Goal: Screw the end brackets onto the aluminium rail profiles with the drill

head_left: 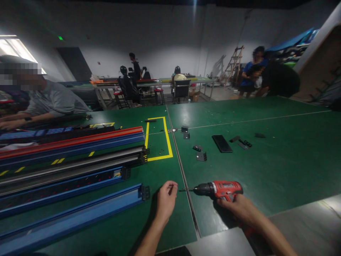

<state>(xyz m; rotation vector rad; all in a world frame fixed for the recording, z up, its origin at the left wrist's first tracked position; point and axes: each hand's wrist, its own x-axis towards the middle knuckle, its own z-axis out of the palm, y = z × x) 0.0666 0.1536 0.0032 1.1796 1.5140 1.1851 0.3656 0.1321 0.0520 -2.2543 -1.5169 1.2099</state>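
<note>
My right hand (238, 206) is wrapped round the grip of a red and black cordless drill (227, 188). Its long thin bit points left. Close to the bit's tip, my left hand (167, 199) has its fingers pinched together; whatever is between them is too small to make out. Left of that hand lies a blue metal channel (87, 215) with a black end piece (145, 192). Behind it, a second blue channel (66, 188) holds a dark strip, with coloured wires showing at its end.
Black profiles (106, 161) and a red bar (106, 134) lie farther back on the green table (255, 170). Small black brackets (201, 156) and a black phone (222, 143) lie beyond the drill. A seated person (53, 96) works at the left; others are in the background.
</note>
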